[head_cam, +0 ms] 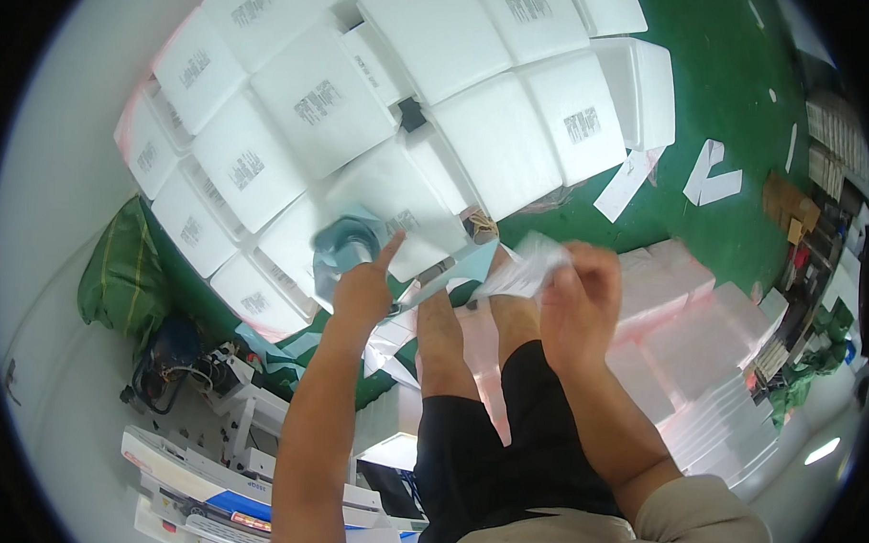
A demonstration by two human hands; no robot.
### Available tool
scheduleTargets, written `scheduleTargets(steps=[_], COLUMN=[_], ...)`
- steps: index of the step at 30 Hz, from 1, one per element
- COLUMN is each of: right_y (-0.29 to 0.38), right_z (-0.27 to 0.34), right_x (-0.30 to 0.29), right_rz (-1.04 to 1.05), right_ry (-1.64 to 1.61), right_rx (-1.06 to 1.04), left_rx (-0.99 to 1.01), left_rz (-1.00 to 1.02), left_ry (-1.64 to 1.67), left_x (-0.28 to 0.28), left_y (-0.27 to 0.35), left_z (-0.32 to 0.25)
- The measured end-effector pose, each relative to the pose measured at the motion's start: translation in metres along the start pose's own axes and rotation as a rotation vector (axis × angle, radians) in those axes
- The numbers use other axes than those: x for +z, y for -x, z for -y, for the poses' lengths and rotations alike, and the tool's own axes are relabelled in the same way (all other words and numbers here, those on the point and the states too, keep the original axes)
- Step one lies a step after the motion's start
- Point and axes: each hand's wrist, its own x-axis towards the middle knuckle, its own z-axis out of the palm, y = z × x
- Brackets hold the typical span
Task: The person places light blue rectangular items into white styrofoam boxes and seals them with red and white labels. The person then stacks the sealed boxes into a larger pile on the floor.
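My left hand (364, 290) has its index finger extended over the white boxes; its other fingers are curled against a roll of pale blue backing paper (346, 245). A loose pale blue strip (457, 272) trails from beside that hand towards the right. In my right hand (583, 291), between thumb and fingers, is a thin white printed sheet (526, 266), blurred by motion. Below the left fingertip lies a white box (430, 192) with a printed label (402, 224). Many similar boxes stand close together, several bearing labels, among them a large box (325, 102).
Pink-wrapped boxes (690, 338) stand behind my legs at the right. Paper scraps (712, 177) lie on the green floor (728, 88). At the left are a green woven sack (126, 275) and a dark blue machine (173, 345). A white machine (240, 505) stands at the lower left.
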Motion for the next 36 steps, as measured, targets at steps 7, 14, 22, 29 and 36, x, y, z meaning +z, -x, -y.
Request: scheduleTargets(steps=[7,14,22,29,36], right_y=[-0.043,-0.061,-0.065,-0.075,-0.067], right_z=[-0.154,-0.275,-0.302,-0.255,-0.245], right_x=[-0.006,-0.011,0.009,0.031,0.017], right_rz=[-0.442,-0.585,-0.554,-0.586,-0.336], right_ry=[-0.318,0.372,0.666,0.651,0.585], right_rx=[0.464,0.42,0.526,0.842,0.453], left_rx=[-0.102,-0.11,-0.079,-0.07,-0.048], left_rz=[0.031,0.093,0.045,0.041,0.012], left_ry=[-0.163,-0.195,-0.158,-0.133,-0.107], left_x=[0.044,0.03,0.038,0.034,0.037], left_y=[-0.046,-0.046,-0.051,-0.053,-0.058], left_z=[0.025,0.025,0.029,0.022,0.021])
